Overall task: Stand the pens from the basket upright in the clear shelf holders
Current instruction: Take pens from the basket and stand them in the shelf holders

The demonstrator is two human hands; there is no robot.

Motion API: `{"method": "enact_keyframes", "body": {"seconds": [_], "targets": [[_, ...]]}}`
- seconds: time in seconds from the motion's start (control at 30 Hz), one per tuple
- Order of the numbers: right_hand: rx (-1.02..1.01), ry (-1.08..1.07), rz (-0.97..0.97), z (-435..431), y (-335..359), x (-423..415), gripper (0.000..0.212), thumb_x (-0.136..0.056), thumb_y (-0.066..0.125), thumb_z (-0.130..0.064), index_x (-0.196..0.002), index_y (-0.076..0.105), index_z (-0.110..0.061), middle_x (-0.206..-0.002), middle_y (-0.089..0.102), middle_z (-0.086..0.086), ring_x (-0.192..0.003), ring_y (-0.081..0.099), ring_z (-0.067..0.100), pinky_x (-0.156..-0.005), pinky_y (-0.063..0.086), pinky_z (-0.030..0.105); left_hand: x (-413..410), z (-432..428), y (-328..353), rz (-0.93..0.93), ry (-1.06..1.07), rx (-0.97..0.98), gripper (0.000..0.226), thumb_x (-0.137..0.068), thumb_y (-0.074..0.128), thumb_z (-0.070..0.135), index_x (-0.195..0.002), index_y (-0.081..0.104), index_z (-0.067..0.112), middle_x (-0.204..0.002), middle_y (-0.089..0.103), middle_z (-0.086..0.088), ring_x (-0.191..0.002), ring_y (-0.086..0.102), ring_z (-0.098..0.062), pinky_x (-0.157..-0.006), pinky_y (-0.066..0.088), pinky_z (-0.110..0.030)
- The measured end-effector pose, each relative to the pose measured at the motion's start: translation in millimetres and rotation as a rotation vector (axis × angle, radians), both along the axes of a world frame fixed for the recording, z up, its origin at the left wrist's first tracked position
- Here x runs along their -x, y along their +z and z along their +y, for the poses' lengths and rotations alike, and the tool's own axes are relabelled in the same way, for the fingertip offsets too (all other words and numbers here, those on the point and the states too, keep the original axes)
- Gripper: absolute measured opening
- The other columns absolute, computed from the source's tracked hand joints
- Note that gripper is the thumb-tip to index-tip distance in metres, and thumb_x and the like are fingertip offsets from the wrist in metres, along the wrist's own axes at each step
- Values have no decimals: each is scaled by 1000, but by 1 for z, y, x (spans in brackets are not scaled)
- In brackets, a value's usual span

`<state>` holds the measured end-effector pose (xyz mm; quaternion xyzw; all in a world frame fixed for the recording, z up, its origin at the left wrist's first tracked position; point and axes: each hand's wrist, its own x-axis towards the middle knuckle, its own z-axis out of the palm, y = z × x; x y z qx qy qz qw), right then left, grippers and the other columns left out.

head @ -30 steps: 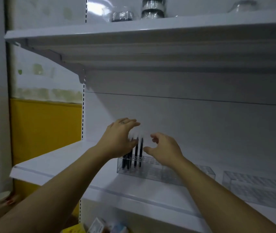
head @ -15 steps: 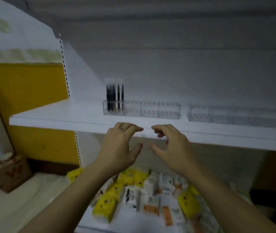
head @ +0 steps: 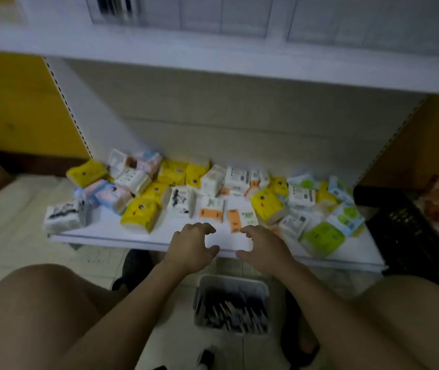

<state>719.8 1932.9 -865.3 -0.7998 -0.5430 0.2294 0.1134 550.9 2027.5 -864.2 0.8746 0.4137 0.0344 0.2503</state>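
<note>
Down low, the left hand (head: 194, 245) and right hand (head: 262, 247) hover empty, fingers loosely curled, above the white lower shelf (head: 106, 231). Beneath them, dark pens (head: 229, 311) lie in a pale rectangular plastic basket (head: 233, 279) on the floor; clear plastic holders (head: 199, 17) sit on the upper shelf (head: 213, 62).

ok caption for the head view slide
Empty left hand and right hand hover above the grey plastic basket of dark pens, by a white shelf of tissue packs.

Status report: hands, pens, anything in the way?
Left hand and right hand empty, fingers loosely curled. Basket on floor, full of pens. Few stand in clear holder. Path to basket unobstructed.
</note>
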Motion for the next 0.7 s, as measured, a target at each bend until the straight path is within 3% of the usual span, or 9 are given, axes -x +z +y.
{"method": "enact_keyframes", "body": {"seconds": [0.1,0.2,0.3,0.43,0.53,0.63,0.7], "targets": [[121,-32,46,-4,-45,-4,56,-87,66,-37,-135,48,-15,-134,52,7,-119,52,26,-91,44,33,-7,-6,-48,86,22,182,48,-86,65,39,-129,54,21,-133,55,-1,-122,50,-21,-100,44,-36],[283,-1,76,-10,-92,-3,23,-87,64,-35,-98,53,-19,-104,59,4,-93,59,22,-75,50,32,-15,-17,-99,175,1,347,43,-88,62,36,-126,57,16,-129,59,-6,-115,56,-22,-93,48,-31],[388,-31,183,-18,-142,-2,25,-87,64,-25,-71,44,-23,-75,49,-2,-67,48,13,-52,33,19,-19,-26,-147,228,-4,470,34,-92,58,30,-123,58,15,-119,63,-7,-99,58,-18,-79,46,-26],[562,-94,259,-20,-195,0,23,-96,54,-24,-74,47,-19,-72,47,1,-61,42,12,-53,33,22,-24,-34,-196,266,-11,547,28,-95,52,26,-116,63,12,-114,64,-7,-105,56,-20,-98,40,-32],[592,-155,213,-18,-221,-1,26,-98,51,-22,-74,42,-18,-69,41,-1,-60,39,14,-51,30,22,-26,-40,-223,255,-16,612,24,-95,52,22,-114,63,10,-105,61,-3,-88,53,-15,-68,43,-21],[595,-168,206,-21,-235,-5,32,-97,53,-18,-68,39,-21,-66,39,-3,-57,36,11,-48,27,21,-24,-46,-246,315,-44,660,16,-97,49,23,-99,60,13,-99,61,-4,-90,58,-23,-72,44,-29],[633,-152,188,-24,-239,-6,20,-97,51,-17,-77,51,-17,-67,42,-2,-56,38,11,-48,29,23,-20,-49,-257,374,-31,664,21,-98,47,25,-103,61,10,-99,61,-5,-94,57,-25,-71,36,-25]]}}
